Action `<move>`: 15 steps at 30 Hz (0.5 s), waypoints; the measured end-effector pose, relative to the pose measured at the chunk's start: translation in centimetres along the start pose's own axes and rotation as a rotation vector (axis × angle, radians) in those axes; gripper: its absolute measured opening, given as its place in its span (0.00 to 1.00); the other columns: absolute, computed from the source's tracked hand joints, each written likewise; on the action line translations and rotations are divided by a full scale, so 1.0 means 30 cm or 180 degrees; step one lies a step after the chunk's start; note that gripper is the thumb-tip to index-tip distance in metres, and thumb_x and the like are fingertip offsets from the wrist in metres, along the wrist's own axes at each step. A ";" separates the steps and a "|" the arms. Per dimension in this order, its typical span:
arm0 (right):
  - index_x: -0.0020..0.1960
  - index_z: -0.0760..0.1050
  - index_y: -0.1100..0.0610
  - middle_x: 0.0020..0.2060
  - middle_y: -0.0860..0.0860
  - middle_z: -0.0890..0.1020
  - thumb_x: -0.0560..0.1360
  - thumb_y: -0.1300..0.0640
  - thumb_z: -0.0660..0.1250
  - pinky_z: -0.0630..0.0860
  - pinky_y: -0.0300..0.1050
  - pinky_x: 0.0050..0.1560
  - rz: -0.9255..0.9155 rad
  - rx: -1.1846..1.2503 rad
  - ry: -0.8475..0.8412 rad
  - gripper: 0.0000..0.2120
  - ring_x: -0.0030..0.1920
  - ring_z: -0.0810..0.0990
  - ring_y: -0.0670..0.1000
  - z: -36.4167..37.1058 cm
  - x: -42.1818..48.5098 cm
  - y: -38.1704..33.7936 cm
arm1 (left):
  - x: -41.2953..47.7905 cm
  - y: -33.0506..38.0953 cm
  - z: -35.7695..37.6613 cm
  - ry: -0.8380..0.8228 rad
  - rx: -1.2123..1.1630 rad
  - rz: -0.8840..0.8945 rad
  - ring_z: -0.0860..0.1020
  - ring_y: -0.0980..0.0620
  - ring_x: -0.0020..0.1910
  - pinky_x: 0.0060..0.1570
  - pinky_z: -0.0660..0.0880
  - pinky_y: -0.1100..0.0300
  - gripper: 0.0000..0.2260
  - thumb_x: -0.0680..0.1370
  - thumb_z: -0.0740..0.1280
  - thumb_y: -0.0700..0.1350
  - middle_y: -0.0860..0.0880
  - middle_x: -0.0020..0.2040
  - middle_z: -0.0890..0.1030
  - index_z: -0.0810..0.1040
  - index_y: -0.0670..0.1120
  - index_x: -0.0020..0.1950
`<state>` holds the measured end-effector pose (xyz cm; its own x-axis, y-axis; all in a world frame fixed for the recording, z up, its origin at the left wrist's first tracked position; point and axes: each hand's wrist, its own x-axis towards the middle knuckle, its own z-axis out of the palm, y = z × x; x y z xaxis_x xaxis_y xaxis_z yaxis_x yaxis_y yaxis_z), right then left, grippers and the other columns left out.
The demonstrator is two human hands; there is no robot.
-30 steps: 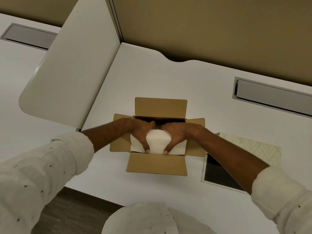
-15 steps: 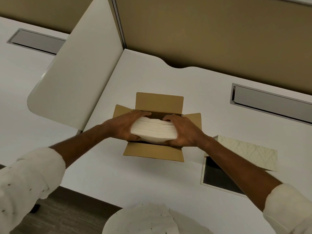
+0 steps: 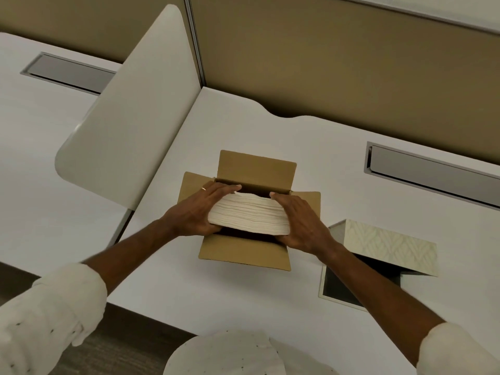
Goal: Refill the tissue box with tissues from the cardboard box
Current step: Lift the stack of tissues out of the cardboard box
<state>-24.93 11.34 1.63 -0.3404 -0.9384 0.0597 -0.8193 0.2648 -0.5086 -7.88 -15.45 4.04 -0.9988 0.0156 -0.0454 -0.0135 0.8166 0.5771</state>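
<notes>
White desk point(image 3: 311, 163) holds the carton point(image 3: 254, 169). Left hand point(image 3: 194, 212) and right hand point(image 3: 300, 223) squeeze the tissues point(image 3: 250, 216) above it. Tissue box point(image 3: 389, 247) waits open beside, not filled yet.

Counter point(image 3: 243, 293) bare near side of cardboard box point(image 3: 244, 253). Tissue box point(image 3: 378, 255) just right of it; divider panel point(image 3: 130, 117) blocks left.

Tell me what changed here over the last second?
Both hands, left and right, have lifted the white tissue stack up out of the open brown cardboard box. The box and the cream patterned tissue box beside it stayed put.
</notes>
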 end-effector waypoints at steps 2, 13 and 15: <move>0.77 0.56 0.50 0.73 0.53 0.70 0.65 0.47 0.80 0.72 0.59 0.69 0.0302 0.0263 0.0024 0.49 0.70 0.70 0.53 0.004 -0.015 0.001 | -0.016 0.004 0.010 0.0063 -0.0103 -0.0049 0.61 0.55 0.71 0.68 0.67 0.53 0.46 0.67 0.80 0.49 0.48 0.74 0.68 0.57 0.52 0.80; 0.74 0.58 0.42 0.59 0.42 0.77 0.65 0.57 0.83 0.81 0.47 0.59 0.1448 0.2740 0.0283 0.48 0.62 0.78 0.48 -0.102 -0.032 -0.042 | -0.049 0.099 -0.117 0.0389 -0.2018 -0.0740 0.75 0.54 0.64 0.58 0.79 0.62 0.48 0.69 0.80 0.37 0.51 0.66 0.72 0.56 0.54 0.81; 0.73 0.62 0.40 0.63 0.46 0.76 0.67 0.53 0.81 0.82 0.53 0.56 0.1620 0.3413 0.0312 0.42 0.64 0.77 0.54 -0.112 -0.042 -0.064 | -0.048 0.146 -0.132 0.0415 -0.2729 -0.1031 0.77 0.52 0.61 0.53 0.82 0.59 0.43 0.71 0.79 0.39 0.53 0.64 0.73 0.60 0.57 0.79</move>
<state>-24.48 12.75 5.42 -0.5868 -0.7458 -0.3153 0.2080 0.2374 -0.9489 -6.68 -14.18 9.87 -0.9370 -0.2464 -0.2476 -0.2704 0.0628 0.9607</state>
